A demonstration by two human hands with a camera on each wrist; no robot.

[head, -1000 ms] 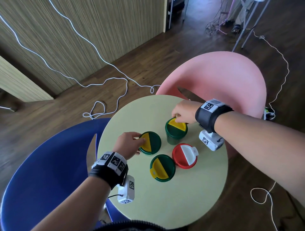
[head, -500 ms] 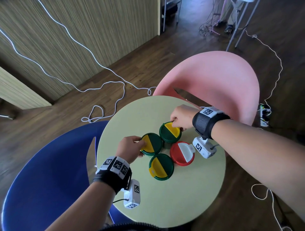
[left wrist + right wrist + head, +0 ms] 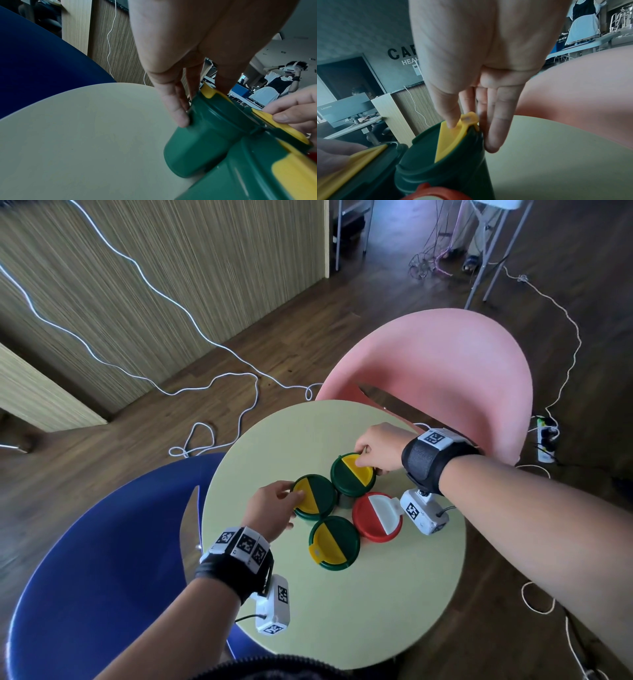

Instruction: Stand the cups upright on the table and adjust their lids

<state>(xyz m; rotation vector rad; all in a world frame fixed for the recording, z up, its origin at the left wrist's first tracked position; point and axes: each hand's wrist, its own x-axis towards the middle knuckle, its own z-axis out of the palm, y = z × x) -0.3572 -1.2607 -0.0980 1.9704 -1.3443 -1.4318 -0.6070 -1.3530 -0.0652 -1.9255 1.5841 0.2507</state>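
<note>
Four cups stand bunched mid-worktop (image 3: 342, 611): three green, one red cup (image 3: 376, 517). Left hand (image 3: 270, 510) grips the left cup (image 3: 315, 497), thumb on its yellow flap. Right hand (image 3: 380, 448) pinches the far cup's (image 3: 352, 474) yellow tab (image 3: 469, 119). Wall lettering reads "CA…" and "HEA…", cut off; a monitor (image 3: 346, 108) says Lenovo.

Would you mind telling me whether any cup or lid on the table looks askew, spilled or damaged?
Nothing looks spilled or damaged. All four cups stand upright in a tight cluster. The only mismatch: the yellow flaps point different ways, with the left hand on one lid and the right hand on another.
</note>
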